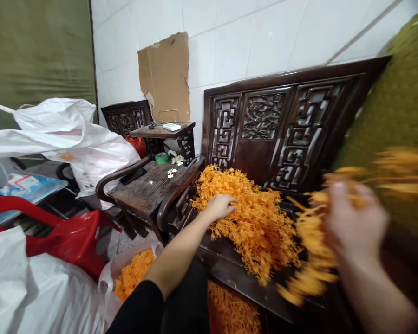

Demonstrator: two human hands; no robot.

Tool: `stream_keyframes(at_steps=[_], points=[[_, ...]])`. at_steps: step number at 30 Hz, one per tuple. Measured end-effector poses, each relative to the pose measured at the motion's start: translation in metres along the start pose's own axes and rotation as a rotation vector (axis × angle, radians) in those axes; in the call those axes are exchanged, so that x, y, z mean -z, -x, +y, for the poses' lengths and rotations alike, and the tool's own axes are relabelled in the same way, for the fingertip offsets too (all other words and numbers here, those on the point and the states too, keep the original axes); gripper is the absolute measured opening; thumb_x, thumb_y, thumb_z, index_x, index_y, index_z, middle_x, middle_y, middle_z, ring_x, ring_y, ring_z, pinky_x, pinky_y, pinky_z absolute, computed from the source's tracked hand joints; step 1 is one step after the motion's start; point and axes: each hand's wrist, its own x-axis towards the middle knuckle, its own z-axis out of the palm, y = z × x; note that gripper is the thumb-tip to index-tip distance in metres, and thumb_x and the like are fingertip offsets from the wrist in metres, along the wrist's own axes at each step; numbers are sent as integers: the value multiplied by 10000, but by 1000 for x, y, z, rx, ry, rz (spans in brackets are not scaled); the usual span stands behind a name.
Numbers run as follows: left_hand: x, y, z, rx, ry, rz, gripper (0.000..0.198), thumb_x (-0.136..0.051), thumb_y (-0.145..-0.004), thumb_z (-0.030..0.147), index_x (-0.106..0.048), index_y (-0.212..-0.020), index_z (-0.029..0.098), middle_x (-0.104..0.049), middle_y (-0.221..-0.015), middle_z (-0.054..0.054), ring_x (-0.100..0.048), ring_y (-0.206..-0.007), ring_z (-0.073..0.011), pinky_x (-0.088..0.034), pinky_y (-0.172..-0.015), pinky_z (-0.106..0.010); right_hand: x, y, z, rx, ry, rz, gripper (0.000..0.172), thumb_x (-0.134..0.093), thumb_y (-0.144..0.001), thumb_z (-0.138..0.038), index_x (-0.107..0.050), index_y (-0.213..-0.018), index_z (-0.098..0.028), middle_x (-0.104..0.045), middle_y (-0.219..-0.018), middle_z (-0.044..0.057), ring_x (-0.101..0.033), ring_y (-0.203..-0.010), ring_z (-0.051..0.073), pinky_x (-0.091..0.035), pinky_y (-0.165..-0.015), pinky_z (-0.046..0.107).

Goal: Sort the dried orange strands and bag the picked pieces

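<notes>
A large heap of orange, branching plastic-looking sprigs (247,218) lies on the seat of a dark carved wooden bench. My left hand (221,207) is at the heap's left part, its fingers curled in; whatever they may pinch is hidden against the orange. To the right, my right hand (357,215) is smeared by motion and closed round a bunch of orange sprigs (313,236). Some of that bunch hangs below the hand, and blurred orange strands stick out past it on the right.
Left of the bench, a small wooden table (142,185) bears green tape (161,158) and small pale pieces. An open bag (106,283) of orange sprigs stands below, near a red plastic chair (73,236) and white sacks (101,153). More orange sprigs (231,311) lie under the bench.
</notes>
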Motion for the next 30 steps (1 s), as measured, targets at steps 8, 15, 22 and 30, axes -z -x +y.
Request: stream_keyframes(at_steps=[8, 15, 22, 30], points=[[-12, 36, 61, -94, 545, 10, 756, -741, -831, 420, -452, -1497, 209, -678, -1300, -135, -692, -1057, -248, -558, -926, -394, -28, 28, 62, -509, -181, -521, 532, -888, -586, -246, -666, -1068, -277, -693, -862, -7, -652, -679, 141, -542, -570, 242], [-3, 31, 80, 132, 782, -34, 373, -742, -815, 457, -665, -1008, 147, -654, -771, -3, -568, -592, -110, -480, -551, -235, -3, 8, 57, -350, -65, -559, 577, -922, -579, -391, -704, -1072, -183, -594, -685, -32, -475, -515, 91, -382, -459, 245], [11, 30, 70, 107, 776, 153, 296, -699, -869, 453, -636, -886, 164, -633, -725, -1, -562, -579, -108, -448, -508, -212, 10, -2, 52, -363, 120, -764, 667, -919, -592, -363, -659, -1171, -159, -569, -696, -50, -424, -510, 51, -269, -433, 197], [22, 19, 23, 241, 1044, 551, 335, -740, -836, 454, -583, -964, 187, -574, -665, 55, -517, -439, -69, -453, -470, -215, 33, -29, 59, 68, 407, -533, 390, -803, -745, -434, -759, -979, -125, -686, -766, 29, -547, -634, 115, -426, -597, 266]])
